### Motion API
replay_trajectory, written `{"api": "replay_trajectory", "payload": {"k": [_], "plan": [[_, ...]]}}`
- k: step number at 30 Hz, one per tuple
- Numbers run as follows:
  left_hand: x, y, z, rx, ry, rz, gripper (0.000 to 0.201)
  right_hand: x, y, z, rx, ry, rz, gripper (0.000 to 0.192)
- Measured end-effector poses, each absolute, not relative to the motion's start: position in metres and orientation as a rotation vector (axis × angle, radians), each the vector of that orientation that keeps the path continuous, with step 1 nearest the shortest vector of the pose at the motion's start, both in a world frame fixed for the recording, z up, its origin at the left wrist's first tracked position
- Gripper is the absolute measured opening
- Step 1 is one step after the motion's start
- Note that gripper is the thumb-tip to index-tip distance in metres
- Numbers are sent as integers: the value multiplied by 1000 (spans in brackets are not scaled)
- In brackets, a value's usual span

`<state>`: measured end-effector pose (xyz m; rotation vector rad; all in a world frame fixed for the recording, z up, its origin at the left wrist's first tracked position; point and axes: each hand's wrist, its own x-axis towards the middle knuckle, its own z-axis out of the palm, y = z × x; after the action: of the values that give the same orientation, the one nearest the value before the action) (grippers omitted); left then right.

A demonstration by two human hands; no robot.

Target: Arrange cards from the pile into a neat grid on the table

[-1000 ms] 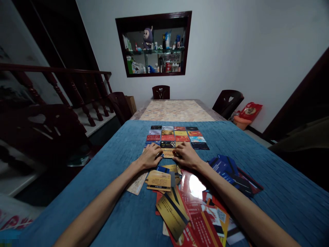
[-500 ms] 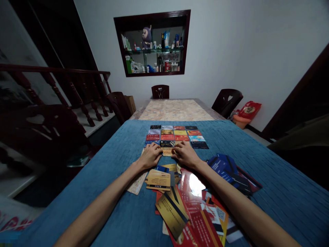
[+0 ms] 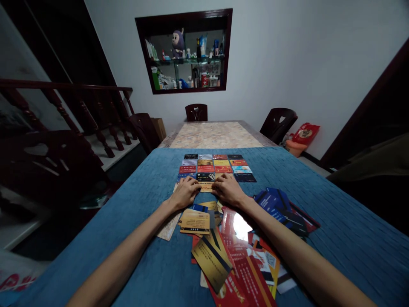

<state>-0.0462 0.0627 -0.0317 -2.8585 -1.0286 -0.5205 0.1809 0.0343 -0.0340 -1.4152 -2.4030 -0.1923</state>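
A pale gold card (image 3: 207, 187) lies flat at the near end of a grid of cards, just below a black card (image 3: 206, 177). The fingers of my left hand (image 3: 186, 191) are curled at its left edge, over another light card that is mostly covered. From the other side, my right hand (image 3: 228, 189) has its bent fingers on the right edge of the gold card. Both hands rest low on the blue cloth. Rows of cards stretch beyond them, including a red card (image 3: 205, 169) and a yellow card (image 3: 221, 163).
Between my forearms lies a loose, overlapping heap with a gold card (image 3: 212, 260) and a red card (image 3: 252, 277). Blue cards (image 3: 273, 202) spread beside my right forearm. The blue tablecloth (image 3: 128, 204) covers the near table. Chairs (image 3: 277, 123) stand around the far part.
The whole view has shifted slightly left and up. My hands stay at the same gold card, with hardly any movement against the grid.
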Motion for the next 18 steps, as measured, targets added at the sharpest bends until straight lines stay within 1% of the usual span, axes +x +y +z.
{"api": "replay_trajectory", "payload": {"k": [9,18], "plan": [[-45,64,-35,-2818,-1061,-494,24,181,33,-27,-1468,-2395,-178,20],[-45,60,-29,-2844,-1022,-485,23,179,28,-7,-1314,-2403,-99,14]]}}
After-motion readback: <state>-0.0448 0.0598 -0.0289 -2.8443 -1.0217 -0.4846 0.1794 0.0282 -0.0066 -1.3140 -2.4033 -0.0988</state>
